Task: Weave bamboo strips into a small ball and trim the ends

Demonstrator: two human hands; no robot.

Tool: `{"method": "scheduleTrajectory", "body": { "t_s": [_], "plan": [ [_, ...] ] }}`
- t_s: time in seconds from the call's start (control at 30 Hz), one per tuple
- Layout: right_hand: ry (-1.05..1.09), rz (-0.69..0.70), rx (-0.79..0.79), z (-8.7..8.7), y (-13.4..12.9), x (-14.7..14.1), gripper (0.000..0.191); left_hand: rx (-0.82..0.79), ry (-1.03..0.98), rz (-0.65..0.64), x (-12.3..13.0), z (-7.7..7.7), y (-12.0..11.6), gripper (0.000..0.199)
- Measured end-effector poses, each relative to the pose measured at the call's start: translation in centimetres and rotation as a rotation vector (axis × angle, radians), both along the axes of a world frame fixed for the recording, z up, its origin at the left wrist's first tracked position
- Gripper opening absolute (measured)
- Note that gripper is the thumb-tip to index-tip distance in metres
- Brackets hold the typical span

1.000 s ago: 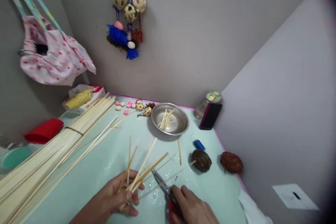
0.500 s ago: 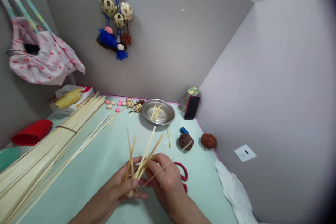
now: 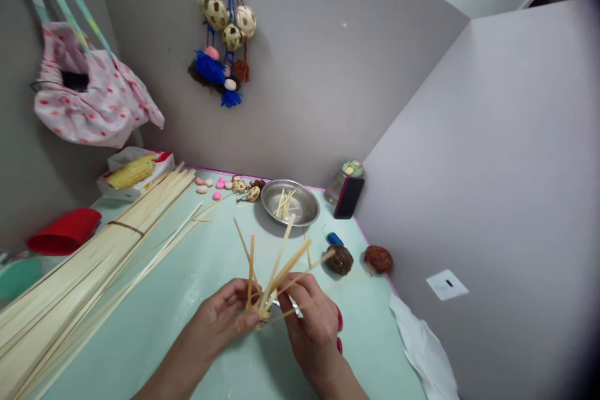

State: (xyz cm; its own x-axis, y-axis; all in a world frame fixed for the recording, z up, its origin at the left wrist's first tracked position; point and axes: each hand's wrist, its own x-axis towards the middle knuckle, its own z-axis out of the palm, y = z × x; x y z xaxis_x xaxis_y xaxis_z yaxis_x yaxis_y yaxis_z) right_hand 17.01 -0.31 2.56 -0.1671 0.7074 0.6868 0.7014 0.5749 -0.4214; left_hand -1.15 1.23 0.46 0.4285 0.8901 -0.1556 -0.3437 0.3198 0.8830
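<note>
Between my hands is a small woven piece of pale strips, its loose strip ends fanning upward and to the right. My left hand is closed on its left side, thumb in front and fingers behind. At the right side, my right hand pinches among the strips, though its fingertips are partly hidden by them. Red-handled scissors lie on the table, mostly covered by my right hand.
A long bundle of flat strips lies along the left. Further back are a metal bowl with short strips, pink and white pebbles, small woven balls, a phone, blue thread, brown yarn and reddish yarn.
Both hands and the woven piece have shifted a little right and up. The loose strips spread wider, and my right fingers have moved among them. The whole view has also shifted slightly.
</note>
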Motion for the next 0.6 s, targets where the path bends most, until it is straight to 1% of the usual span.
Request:
{"method": "scheduleTrajectory", "body": {
  "t_s": [0.1,0.17,0.3,0.37,0.47,0.6],
  "plan": [
    [0.14,0.048,-0.077,-0.09,-0.08,-0.16,0.02,0.014,0.049,0.056,0.02,-0.17,0.14,0.029],
    [0.236,0.064,-0.156,-0.23,-0.16,-0.21,0.017,0.018,0.05,0.09,0.01,-0.25,0.13,0.029],
    [0.371,0.072,-0.31,-0.65,-0.14,-0.19,0.008,0.003,0.046,0.11,0.2,-0.33,-0.09,0.028],
    [0.413,0.068,-0.329,-0.85,-0.09,-0.1,0.008,0.0,0.04,0.133,0.35,-0.4,-0.2,0.028],
    [0.414,0.045,-0.333,-0.96,-0.17,0.01,0.007,0.003,0.027,0.162,0.49,-0.57,-0.26,0.028],
    [0.45,0.048,-0.304,-0.74,-0.38,-0.1,0.006,-0.006,0.036,0.202,0.55,-0.79,-0.4,0.034]
  ]
}}
